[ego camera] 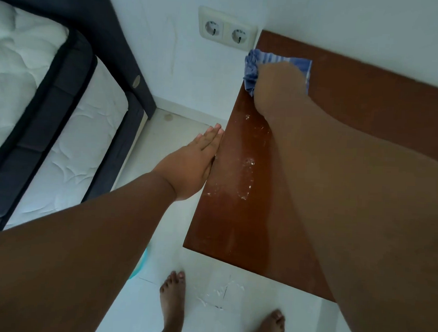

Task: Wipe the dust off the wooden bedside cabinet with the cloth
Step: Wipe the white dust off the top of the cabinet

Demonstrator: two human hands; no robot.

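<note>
While the right hand (280,87) pressed down on the blue striped cloth (253,71), seemingly bunching it under the palm, the cloth lay at the far-left corner of the wooden bedside cabinet (367,117), toward eleven o'clock; the left hand (192,164), fingers straight and together, lay flat against the cabinet's left edge at nine o'clock; white dust flecks (246,177) dotted the wood between the hands.
</note>
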